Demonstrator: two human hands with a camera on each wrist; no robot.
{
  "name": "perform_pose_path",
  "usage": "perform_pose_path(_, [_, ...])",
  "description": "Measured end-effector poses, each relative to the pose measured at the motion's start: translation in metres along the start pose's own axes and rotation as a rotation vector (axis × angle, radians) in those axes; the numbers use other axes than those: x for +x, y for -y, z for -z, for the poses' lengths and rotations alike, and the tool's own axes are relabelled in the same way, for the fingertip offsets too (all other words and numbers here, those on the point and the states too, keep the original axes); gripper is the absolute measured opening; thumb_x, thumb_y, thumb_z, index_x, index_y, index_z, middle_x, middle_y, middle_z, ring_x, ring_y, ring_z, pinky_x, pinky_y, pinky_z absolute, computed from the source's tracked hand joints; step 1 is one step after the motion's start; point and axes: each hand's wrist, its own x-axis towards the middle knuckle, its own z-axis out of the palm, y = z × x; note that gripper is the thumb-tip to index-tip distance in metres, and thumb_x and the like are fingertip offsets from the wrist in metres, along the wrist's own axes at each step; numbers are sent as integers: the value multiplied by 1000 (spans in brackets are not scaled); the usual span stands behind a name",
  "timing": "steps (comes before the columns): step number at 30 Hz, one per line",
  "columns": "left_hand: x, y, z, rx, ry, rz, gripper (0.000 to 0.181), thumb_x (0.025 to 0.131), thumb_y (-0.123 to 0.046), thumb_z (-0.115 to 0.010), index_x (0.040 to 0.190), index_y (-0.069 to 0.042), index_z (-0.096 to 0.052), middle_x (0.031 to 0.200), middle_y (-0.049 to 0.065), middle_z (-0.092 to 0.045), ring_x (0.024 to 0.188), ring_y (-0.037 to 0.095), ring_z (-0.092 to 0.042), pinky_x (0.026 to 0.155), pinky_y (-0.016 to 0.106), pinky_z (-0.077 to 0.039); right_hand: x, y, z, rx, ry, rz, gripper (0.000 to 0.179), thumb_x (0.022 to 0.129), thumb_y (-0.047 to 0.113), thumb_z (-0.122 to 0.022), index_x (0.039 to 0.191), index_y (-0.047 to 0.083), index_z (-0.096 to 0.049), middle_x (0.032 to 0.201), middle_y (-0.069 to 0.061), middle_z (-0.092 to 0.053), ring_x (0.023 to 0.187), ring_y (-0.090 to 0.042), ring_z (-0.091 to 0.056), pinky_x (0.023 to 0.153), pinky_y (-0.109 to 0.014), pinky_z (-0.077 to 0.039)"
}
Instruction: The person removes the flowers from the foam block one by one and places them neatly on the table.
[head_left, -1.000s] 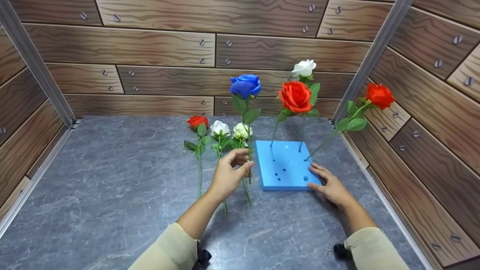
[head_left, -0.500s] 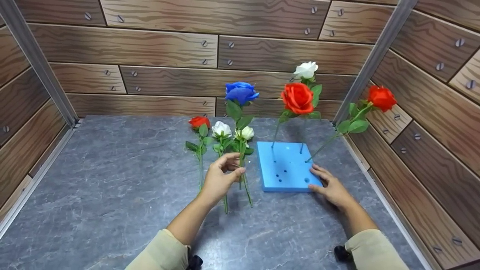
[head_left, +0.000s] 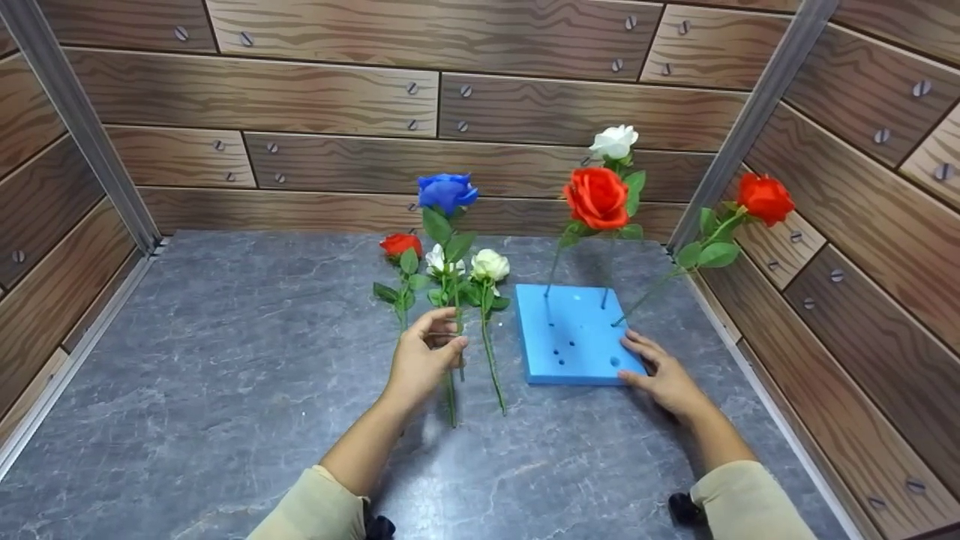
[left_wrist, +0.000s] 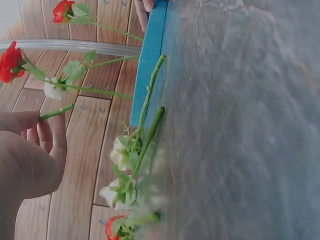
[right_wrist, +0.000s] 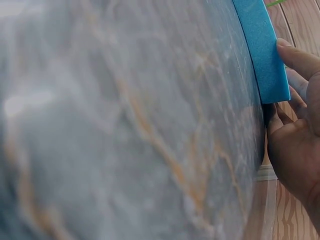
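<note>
Stem (left_wrist: pixel 56 112) in the left hand (head_left: pixel 421 364): smooth, plastic-looking, slight sheen. Blue petals (head_left: pixel 448 193) above that grip: cloth-like, matt. Leaves (head_left: pixel 436 225) between grip and petals: thin, fabric-like, low sheen. Blue block (head_left: pixel 589 369) at the right hand (head_left: pixel 661 381): foam-like, fine-grained, mostly matt. Tabletop (head_left: pixel 225 375) below both hands: smooth, marble-patterned, semi-gloss, with glare beside the left forearm. Wall panels (head_left: pixel 330 97) beyond both hands: flat, wood-grain patterned, apparently printed. Corner post (head_left: pixel 750 120) beyond the right hand: grey metal, satin. Sleeves (head_left: pixel 311 506) behind the hands: matt cloth.
</note>
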Motion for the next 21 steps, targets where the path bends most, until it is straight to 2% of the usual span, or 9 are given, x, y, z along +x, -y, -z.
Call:
perform_pose_path(4, [0, 3, 6, -6, -17, 13, 47, 99, -2, -76, 144, -2, -64, 121, 16, -66, 103, 19, -70, 74, 29, -67, 0, 1, 0, -3, 0, 3, 76, 101, 23, -79, 164, 1, -44, 179, -21, -25, 168, -47, -13, 113, 5, -22])
perform_pose_path(5, [-1, 3, 7, -3, -21, 15, 46, 99, -2, -76, 144, -2, -64, 120, 16, -66, 103, 19, -70, 74, 29, -67, 0, 1, 0, 3, -1, 0, 76, 101, 23, -79, 164, 1, -44, 179, -20, -25, 169, -46, -13, 106, 8, -20])
perform_pose_path(10, [-3, 4, 15, 1, -44, 44, 44, 99, -3, -76, 142, -3, -66, 119, 15, -66, 101, 19, -70, 76, 30, -67, 1, 0, 1, 17, -9, 8, 75, 101, 22, -80, 163, 1, -45, 179, -20, -25, 169, -47, -13, 103, 10, -19])
perform_pose_path(15, [-4, 6, 26, 29, -62, 83, 45, 99, -1, -75, 142, -3, -66, 120, 18, -68, 100, 20, -71, 77, 31, -68, 1, 0, 1, 8, -3, -2, 76, 101, 24, -80, 164, 2, -44, 180, -19, -24, 169, -46, -11, 102, 10, -18])
perform_pose_path(21, [-5, 9, 43, 86, -75, 124, 45, 99, 1, -75, 142, -5, -67, 122, 19, -70, 101, 23, -72, 71, 32, -69, 1, 0, 0, 1, 9, -8, 77, 101, 26, -79, 165, 2, -42, 180, -19, -23, 169, -47, -10, 102, 11, -19])
